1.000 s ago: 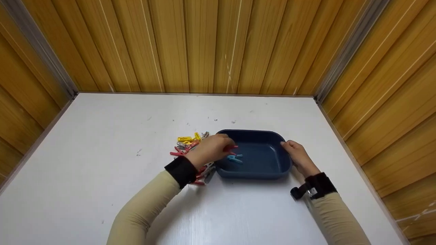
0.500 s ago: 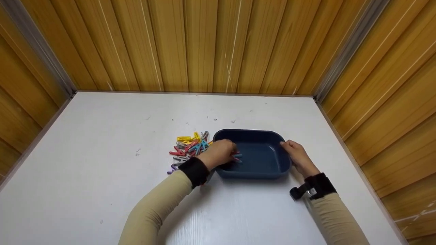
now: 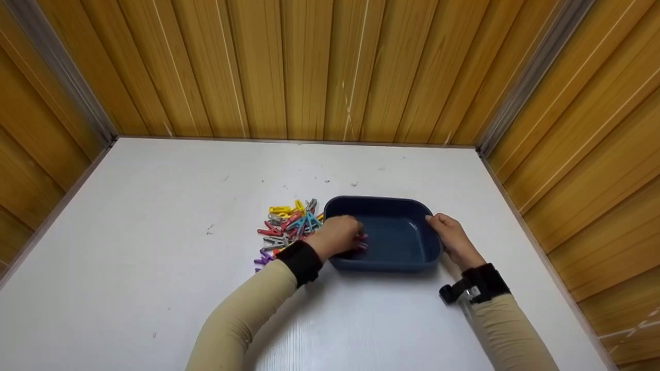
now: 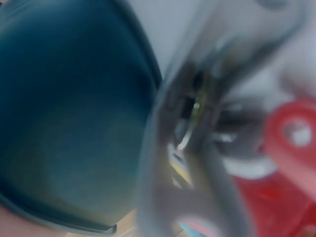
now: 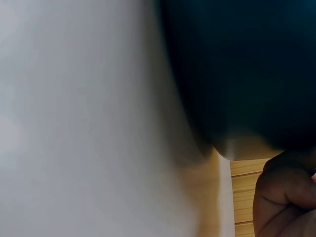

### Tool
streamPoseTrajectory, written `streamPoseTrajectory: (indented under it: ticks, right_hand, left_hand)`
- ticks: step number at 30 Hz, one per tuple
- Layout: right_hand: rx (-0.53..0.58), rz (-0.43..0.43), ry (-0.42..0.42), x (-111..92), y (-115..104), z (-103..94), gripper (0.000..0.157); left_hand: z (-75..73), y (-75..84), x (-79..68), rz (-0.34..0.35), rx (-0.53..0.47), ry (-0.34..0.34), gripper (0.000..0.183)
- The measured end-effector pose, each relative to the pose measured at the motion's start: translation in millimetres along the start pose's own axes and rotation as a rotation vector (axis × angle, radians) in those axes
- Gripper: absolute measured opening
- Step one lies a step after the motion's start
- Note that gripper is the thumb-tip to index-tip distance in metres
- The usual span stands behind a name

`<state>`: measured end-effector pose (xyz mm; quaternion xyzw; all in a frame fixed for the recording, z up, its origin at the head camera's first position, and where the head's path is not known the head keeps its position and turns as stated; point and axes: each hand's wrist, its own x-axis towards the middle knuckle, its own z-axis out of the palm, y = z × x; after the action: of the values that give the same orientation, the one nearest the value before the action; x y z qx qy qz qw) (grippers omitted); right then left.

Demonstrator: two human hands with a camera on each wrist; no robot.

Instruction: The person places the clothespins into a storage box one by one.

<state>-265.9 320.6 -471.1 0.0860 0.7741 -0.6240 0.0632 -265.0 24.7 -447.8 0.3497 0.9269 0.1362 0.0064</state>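
A dark blue plastic basin (image 3: 392, 266) sits on the white table. My left hand (image 3: 335, 237) reaches over its left rim with curled fingers. It pinches a pinkish-red clothespin (image 3: 363, 246) low inside the basin; the palm and most fingertips are hidden. My right hand (image 3: 449, 234) grips the basin's right rim, thumb on top; its curled fingers also show in the right wrist view. Left of the basin lies a pile of clothespins (image 3: 301, 222) in red, yellow, blue, grey and purple. A grey clothespin (image 4: 197, 148) looms blurred in the left wrist view, beside a red clothespin (image 4: 291, 133).
The white table (image 3: 154, 232) spreads around the basin and the pile. Wood-patterned panels (image 3: 304, 72) close off the back and both sides. A strap with a small dark camera (image 3: 448, 294) sits on the right wrist.
My left hand has moved slightly right and down into the basin with the red clothespin. The light blue clothespin seen there earlier is out of sight. My right hand stays on the rim.
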Motion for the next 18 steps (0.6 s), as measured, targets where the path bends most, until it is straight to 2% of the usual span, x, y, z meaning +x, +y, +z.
streamPoseTrajectory:
  ticks: [18]
  right_hand:
    - [-0.001,0.020,-0.016,5.0,3.0,-3.6,0.039]
  left_hand:
    - [-3.2,-1.4,-0.3,0.004,-0.036,-0.050,0.025]
